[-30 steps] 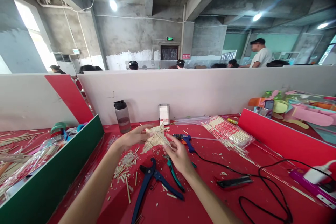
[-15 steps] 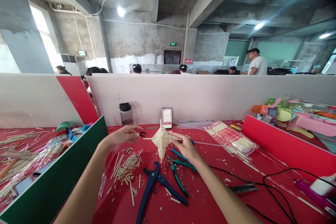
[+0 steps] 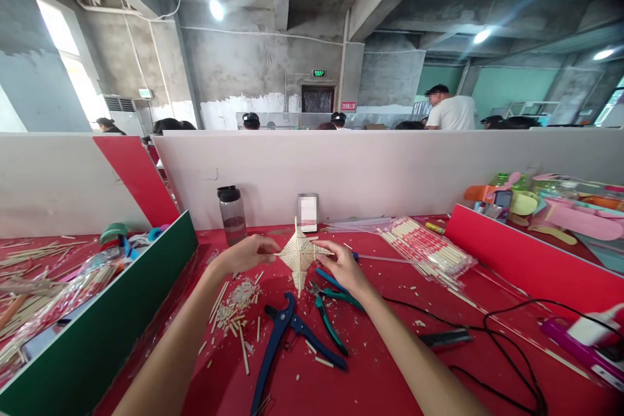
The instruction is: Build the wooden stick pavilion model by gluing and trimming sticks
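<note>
A diamond-shaped piece made of pale wooden sticks [image 3: 298, 257] is held upright above the table, its thin points standing out at top, bottom and sides. My left hand [image 3: 253, 252] pinches its left point between thumb and fingers. On the other side my right hand [image 3: 342, 262] grips the right point. Below lie a blue pipe cutter [image 3: 283, 328] with its handles spread and green-handled pliers [image 3: 324, 315]. Cut stick pieces and shavings [image 3: 236, 305] are heaped under my left hand.
A water bottle [image 3: 232, 214] and a phone [image 3: 308, 213] stand against the white partition [image 3: 390, 169]. Bagged sticks [image 3: 429, 247] lie to the right, near a black cable [image 3: 433, 320]. Green [image 3: 117, 318] and red [image 3: 526, 253] dividers flank the table. Other people sit or stand beyond.
My left hand has moved right and closed on the left point of the stick piece; before, it hovered apart with fingers loose. My right hand keeps its hold. The view has shifted slightly.
</note>
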